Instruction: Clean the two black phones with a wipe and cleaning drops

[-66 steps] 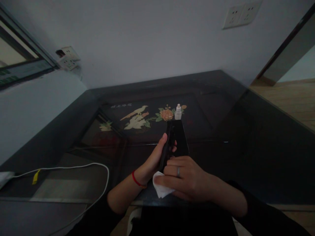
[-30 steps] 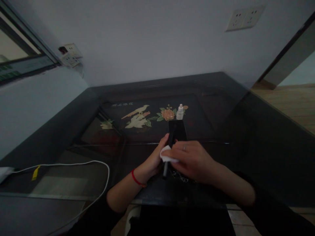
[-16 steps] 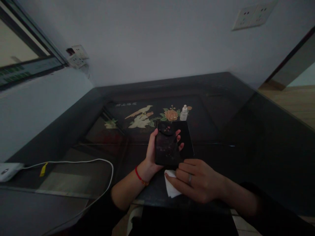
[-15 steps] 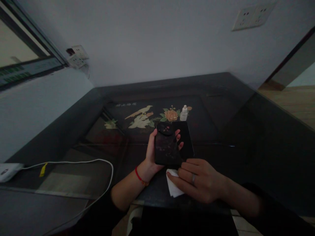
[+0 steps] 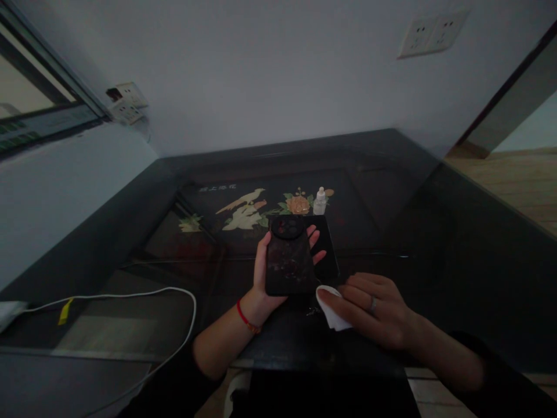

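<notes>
Left hand: the left hand (image 5: 261, 273) is raised off the table, with the thumb along one long edge of the black phone (image 5: 289, 258). The fingertips show past the other edge, closed around it.
Phone: held upright above the near part of the table, its back toward the wearer and the round camera module at the top.
Left wrist: wears a red string bracelet (image 5: 246, 316). The forearm comes up from the lower left.
Right hand: the right hand (image 5: 374, 307) sits low, right of the phone and below it. The knuckles are up and the fingers curled, pinching a folded white wipe (image 5: 331, 307). There is a ring (image 5: 373, 303) on one finger.
Hands: apart. The wipe is just beside the phone's lower right corner; contact cannot be told.
Behind phone: a dark flat slab (image 5: 327, 249) lies on the table, partly hidden.
Bottle: a small white dropper bottle (image 5: 320, 201) stands upright beyond the slab.
Table: a dark lacquered table (image 5: 413, 232) with bird and flower inlay.
Left side: a white cable (image 5: 130, 292) loops across the surface.
</notes>
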The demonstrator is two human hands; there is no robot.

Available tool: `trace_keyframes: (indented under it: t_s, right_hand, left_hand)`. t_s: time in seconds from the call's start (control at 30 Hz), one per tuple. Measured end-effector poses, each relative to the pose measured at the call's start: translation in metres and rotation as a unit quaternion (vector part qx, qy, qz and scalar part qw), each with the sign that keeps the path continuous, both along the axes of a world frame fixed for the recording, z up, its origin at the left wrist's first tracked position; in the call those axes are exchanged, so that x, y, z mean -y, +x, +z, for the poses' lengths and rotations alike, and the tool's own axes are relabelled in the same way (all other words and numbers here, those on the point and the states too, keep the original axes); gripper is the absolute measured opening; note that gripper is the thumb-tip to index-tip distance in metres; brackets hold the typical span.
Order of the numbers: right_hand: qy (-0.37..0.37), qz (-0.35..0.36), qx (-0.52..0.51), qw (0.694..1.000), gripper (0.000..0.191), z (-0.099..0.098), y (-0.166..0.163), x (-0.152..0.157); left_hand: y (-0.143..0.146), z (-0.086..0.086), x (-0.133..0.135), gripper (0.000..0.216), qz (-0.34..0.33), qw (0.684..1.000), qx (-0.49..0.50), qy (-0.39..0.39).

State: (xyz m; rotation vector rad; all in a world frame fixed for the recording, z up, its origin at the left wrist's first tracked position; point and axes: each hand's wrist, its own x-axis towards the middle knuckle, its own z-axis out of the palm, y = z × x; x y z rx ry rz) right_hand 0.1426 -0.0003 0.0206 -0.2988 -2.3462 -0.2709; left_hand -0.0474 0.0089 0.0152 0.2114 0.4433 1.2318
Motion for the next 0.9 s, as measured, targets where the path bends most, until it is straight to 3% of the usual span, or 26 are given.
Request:
trace_keyframes:
  t_s: [0.3, 0.4, 0.53, 0.63, 0.8, 0.83, 0.9]
  right_hand:
    - [-0.044, -0.003, -0.072, 0.996, 0.021, -0.008, -0.008, 0.004]
    - [-0.145, -0.065, -0.135, 0.978, 0.022, -0.009, -0.005, -0.009]
    - [-0.321, -0.135, -0.212, 0.913, 0.016, -0.001, -0.008, -0.032]
    - [-0.401, -0.072, -0.211, 0.889, 0.015, 0.005, -0.009, -0.038]
    - [-0.467, 0.174, -0.052, 0.866, 0.012, 0.011, -0.005, -0.029]
    - [-0.467, 0.183, -0.043, 0.864, 0.012, 0.011, -0.004, -0.029]
    - [-0.46, 0.125, -0.079, 0.875, 0.012, 0.01, -0.004, -0.033]
  left_hand:
    - [-0.001, -0.001, -0.002, 0.061, -0.032, 0.999, -0.016, 0.023]
    - [-0.001, -0.001, -0.003, 0.059, -0.054, 0.998, -0.012, 0.017]
    - [-0.001, -0.001, -0.004, 0.053, -0.063, 0.997, -0.031, -0.023]
    - [-0.002, -0.004, -0.005, 0.053, -0.065, 0.997, -0.036, -0.033]
    - [-0.005, -0.007, -0.006, 0.054, -0.078, 0.997, -0.029, -0.002]
    - [-0.005, -0.006, -0.006, 0.053, -0.08, 0.996, -0.03, -0.005]
    - [-0.004, -0.005, -0.005, 0.055, -0.091, 0.995, -0.031, -0.024]
